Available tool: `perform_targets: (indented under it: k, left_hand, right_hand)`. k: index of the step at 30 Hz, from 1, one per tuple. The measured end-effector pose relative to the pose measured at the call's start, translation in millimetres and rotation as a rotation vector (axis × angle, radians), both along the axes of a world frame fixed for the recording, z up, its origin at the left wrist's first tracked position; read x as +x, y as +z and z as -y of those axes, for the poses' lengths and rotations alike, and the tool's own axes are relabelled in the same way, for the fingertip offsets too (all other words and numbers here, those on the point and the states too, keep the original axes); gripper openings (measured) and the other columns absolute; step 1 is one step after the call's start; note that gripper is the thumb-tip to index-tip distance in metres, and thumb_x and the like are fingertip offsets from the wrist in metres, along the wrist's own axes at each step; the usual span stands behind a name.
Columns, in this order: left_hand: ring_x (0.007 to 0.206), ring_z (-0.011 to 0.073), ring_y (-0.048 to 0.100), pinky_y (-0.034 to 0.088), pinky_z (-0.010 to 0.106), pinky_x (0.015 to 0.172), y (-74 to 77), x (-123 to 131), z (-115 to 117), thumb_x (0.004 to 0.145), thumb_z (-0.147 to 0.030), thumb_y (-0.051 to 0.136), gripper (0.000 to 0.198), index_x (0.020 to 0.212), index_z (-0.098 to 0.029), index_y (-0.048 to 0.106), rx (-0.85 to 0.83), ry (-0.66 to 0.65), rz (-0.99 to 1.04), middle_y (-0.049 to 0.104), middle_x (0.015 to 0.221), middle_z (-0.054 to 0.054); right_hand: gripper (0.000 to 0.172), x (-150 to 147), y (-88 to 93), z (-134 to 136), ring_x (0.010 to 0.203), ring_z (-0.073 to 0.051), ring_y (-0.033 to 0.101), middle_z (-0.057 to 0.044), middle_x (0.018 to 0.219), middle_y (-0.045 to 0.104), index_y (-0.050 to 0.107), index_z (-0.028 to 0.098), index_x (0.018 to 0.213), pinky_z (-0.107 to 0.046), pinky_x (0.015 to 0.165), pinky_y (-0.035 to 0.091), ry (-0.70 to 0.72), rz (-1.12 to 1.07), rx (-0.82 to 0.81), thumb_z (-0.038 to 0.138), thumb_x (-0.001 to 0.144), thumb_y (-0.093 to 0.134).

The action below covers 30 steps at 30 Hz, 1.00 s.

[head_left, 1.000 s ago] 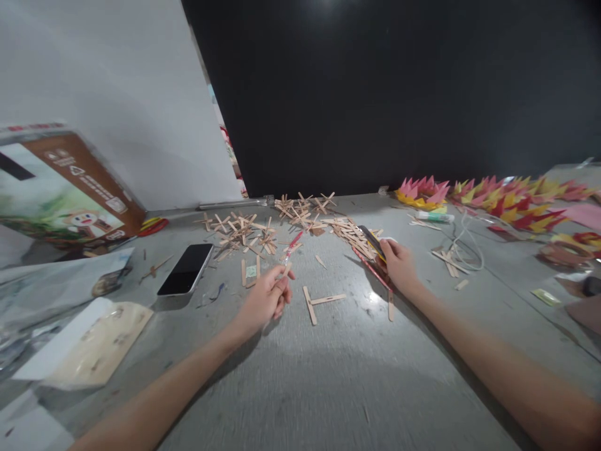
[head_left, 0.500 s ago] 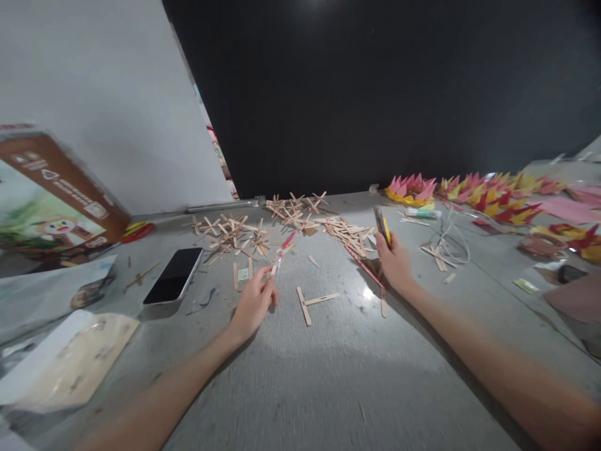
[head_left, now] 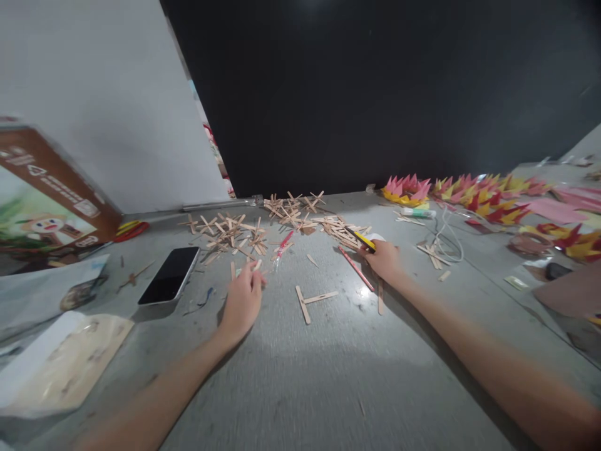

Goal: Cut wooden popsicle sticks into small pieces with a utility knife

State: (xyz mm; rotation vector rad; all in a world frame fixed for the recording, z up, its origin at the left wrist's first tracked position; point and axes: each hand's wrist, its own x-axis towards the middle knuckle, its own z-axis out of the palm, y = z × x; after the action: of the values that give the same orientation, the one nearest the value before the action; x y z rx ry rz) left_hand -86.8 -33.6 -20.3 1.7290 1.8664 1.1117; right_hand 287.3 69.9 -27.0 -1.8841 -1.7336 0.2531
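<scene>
My left hand (head_left: 241,297) lies low on the grey table (head_left: 328,376), fingers drawn together on a short wooden stick (head_left: 256,265) beside another loose stick (head_left: 231,270). A red-and-clear tube (head_left: 282,243) rests on the table just beyond it. My right hand (head_left: 385,260) is closed on a yellow-and-black utility knife (head_left: 364,240), down at the near edge of a pile of wooden sticks (head_left: 345,230). Between the hands lies a T-shaped pair of sticks (head_left: 310,299). A thin red rod (head_left: 355,268) and a single stick (head_left: 379,296) lie by my right wrist.
More crossed sticks (head_left: 230,233) are heaped at the back. A black phone (head_left: 169,274) lies to the left, with a brown box (head_left: 42,200) and papers (head_left: 61,363) beyond it. Pink, red and yellow paper flowers (head_left: 469,191), a glue tube (head_left: 416,212) and a white cable (head_left: 446,241) are on the right.
My left hand let go of the red-and-clear tube and dropped onto the loose sticks. My right hand, which had raised the knife upright, lowered it back to the stick pile.
</scene>
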Motion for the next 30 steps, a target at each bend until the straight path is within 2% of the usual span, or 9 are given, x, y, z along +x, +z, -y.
perform_targets:
  k: [2, 5, 7, 11, 14, 16, 21, 25, 30]
  left_hand:
    - [0.107, 0.0305, 0.068, 0.048, 0.044, 0.098, -2.0, -10, -7, 0.103, -0.027, 0.039, 0.034, 0.125, -0.016, 0.062, 0.058, 0.102, -0.103, 0.074, 0.110, 0.016]
    - [0.140, 0.0385, 0.048, 0.033, 0.057, 0.117, 0.5, -14, -10, 0.099, -0.026, 0.047, 0.038, 0.131, -0.013, 0.061, 0.220, 0.265, -0.216, 0.060, 0.143, 0.024]
    - [0.142, 0.0356, 0.047, 0.030, 0.055, 0.122, 6.3, -5, -3, 0.100, -0.029, 0.048, 0.035, 0.129, -0.017, 0.063, 0.280, 0.160, -0.180, 0.059, 0.145, 0.020]
    - [0.112, 0.0277, 0.066, 0.050, 0.041, 0.102, 17.2, 27, 24, 0.103, -0.043, 0.050, 0.031, 0.119, -0.022, 0.068, 0.009, -0.275, 0.172, 0.073, 0.119, 0.012]
    - [0.078, 0.0220, 0.066, 0.051, 0.032, 0.072, 16.4, 45, 40, 0.103, -0.055, 0.050, 0.040, 0.113, -0.022, 0.070, -0.259, -0.463, 0.437, 0.075, 0.094, 0.008]
    - [0.070, 0.0198, 0.063, 0.048, 0.030, 0.065, 13.3, 50, 46, 0.101, -0.056, 0.055, 0.038, 0.103, -0.021, 0.070, -0.320, -0.507, 0.490, 0.074, 0.084, 0.006]
    - [0.059, 0.0145, 0.055, 0.042, 0.027, 0.060, 9.9, 49, 43, 0.099, -0.057, 0.060, 0.044, 0.080, -0.019, 0.068, -0.351, -0.562, 0.531, 0.066, 0.069, 0.003]
    - [0.057, 0.0144, 0.054, 0.040, 0.026, 0.057, 8.3, 47, 39, 0.091, -0.068, 0.067, 0.053, 0.080, -0.016, 0.072, -0.401, -0.600, 0.635, 0.064, 0.065, 0.004]
    - [0.056, 0.0149, 0.054, 0.041, 0.027, 0.058, 6.7, 46, 41, 0.091, -0.072, 0.064, 0.057, 0.080, -0.016, 0.071, -0.423, -0.646, 0.638, 0.062, 0.061, 0.004]
  right_hand:
    - [0.022, 0, 3.2, 0, 0.075, -0.028, 0.064, -0.007, 0.067, 0.068, 0.068, 0.021, 0.076, -0.034, 0.071, 0.035, 0.003, -0.043, -0.003, 0.040, 0.085, 0.067]
    - [0.027, -6, 13.0, 6, 0.069, -0.025, 0.060, -0.006, 0.067, 0.066, 0.071, 0.020, 0.083, -0.033, 0.064, 0.035, 0.032, -0.127, 0.005, 0.045, 0.088, 0.063]
    - [0.033, -15, 21.8, 16, 0.066, -0.023, 0.056, -0.004, 0.067, 0.064, 0.071, 0.020, 0.088, -0.032, 0.060, 0.034, 0.106, -0.187, -0.003, 0.051, 0.091, 0.060]
    - [0.043, -46, 36.4, 49, 0.055, -0.017, 0.047, 0.002, 0.059, 0.053, 0.072, 0.020, 0.080, -0.029, 0.052, 0.031, 0.427, -0.288, -0.179, 0.063, 0.088, 0.066]
    - [0.040, -71, 40.4, 78, 0.057, -0.013, 0.044, 0.004, 0.062, 0.050, 0.073, 0.020, 0.074, -0.026, 0.052, 0.031, 0.715, -0.336, -0.360, 0.060, 0.079, 0.080]
    - [0.036, -82, 40.3, 92, 0.061, -0.013, 0.041, 0.004, 0.067, 0.050, 0.076, 0.020, 0.085, -0.025, 0.056, 0.031, 0.913, -0.472, -0.481, 0.056, 0.087, 0.074]
    - [0.034, -90, 36.5, 101, 0.064, -0.013, 0.036, 0.004, 0.068, 0.047, 0.072, 0.019, 0.079, -0.027, 0.058, 0.028, 0.817, -0.635, -0.481, 0.052, 0.086, 0.077]
    - [0.035, -90, 32.6, 103, 0.067, -0.013, 0.041, 0.001, 0.073, 0.054, 0.073, 0.018, 0.083, -0.028, 0.062, 0.032, 0.834, -0.712, -0.518, 0.052, 0.085, 0.078]
    - [0.041, -91, 30.7, 112, 0.062, -0.012, 0.036, 0.003, 0.068, 0.048, 0.070, 0.017, 0.081, -0.028, 0.057, 0.029, 0.871, -0.743, -0.568, 0.057, 0.084, 0.078]
